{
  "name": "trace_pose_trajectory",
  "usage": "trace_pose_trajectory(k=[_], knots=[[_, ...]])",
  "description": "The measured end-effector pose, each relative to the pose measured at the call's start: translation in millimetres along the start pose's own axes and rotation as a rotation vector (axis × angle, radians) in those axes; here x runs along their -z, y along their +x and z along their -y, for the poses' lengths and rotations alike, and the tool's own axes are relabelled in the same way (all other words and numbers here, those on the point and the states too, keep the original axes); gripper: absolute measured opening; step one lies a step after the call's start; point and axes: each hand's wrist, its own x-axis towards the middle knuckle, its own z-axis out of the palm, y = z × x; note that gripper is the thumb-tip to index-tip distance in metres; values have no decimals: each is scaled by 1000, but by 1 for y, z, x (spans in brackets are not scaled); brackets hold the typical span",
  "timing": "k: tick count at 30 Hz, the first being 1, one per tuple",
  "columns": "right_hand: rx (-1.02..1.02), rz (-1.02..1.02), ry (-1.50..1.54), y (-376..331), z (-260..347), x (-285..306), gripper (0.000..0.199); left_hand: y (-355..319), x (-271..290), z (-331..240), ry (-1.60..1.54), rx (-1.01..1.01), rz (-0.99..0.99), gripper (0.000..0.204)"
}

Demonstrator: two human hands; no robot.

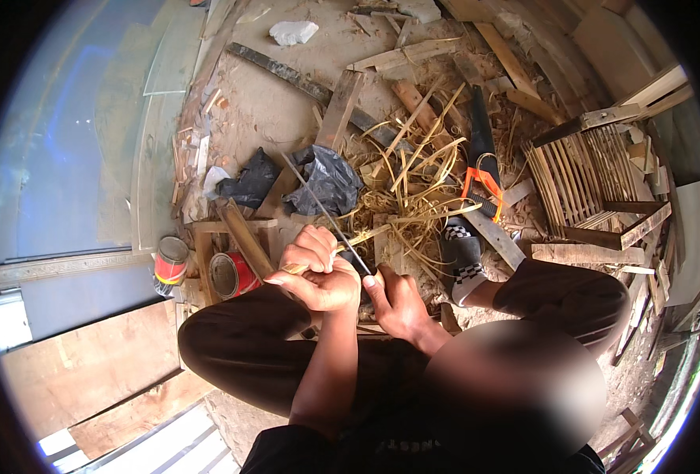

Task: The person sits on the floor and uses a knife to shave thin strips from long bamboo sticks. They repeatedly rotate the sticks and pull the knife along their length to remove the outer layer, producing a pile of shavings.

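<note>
My left hand [318, 271] is closed around a pale yellow bamboo strip [363, 236], whose end shows past the fingers. My right hand [401, 306] grips the near end of a long, thin knife [324, 207], with the thumb pressed near the blade's base. The grey blade slants away to the far left and crosses the strip just beside my left fist. Inside my right fist, the handle is hidden. Beyond both hands lies a heap of curled yellow shavings and strips [417, 170].
A black-bladed handsaw [482, 150] with an orange handle lies right of the shavings, near my foot. Crumpled black plastic [324, 180] sits ahead. Two red-banded cans [234, 274] [170, 261] stand left. A slatted wooden frame [583, 178] is at right; planks [340, 108] litter the floor.
</note>
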Motion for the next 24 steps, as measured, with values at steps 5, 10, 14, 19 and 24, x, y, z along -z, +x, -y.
trace_pose_trajectory(k=[5, 10, 14, 19, 24], knots=[[-224, 23, -221, 27, -53, 6, 60, 5, 1, 3, 35, -42, -10, 62], [-12, -42, -7, 11, -10, 7, 51, -6, -5, 6, -24, -9, 55, 62], [-33, -3, 27, 11, 10, 12, 49, -1, 1, 7, -90, 26, 99, 62], [-187, -49, -113, 28, -67, 5, 63, -3, -1, 7, -57, 6, 101, 61], [-29, 45, 18, 3, 17, 20, 45, -1, 2, 6, -90, 12, 105, 62]])
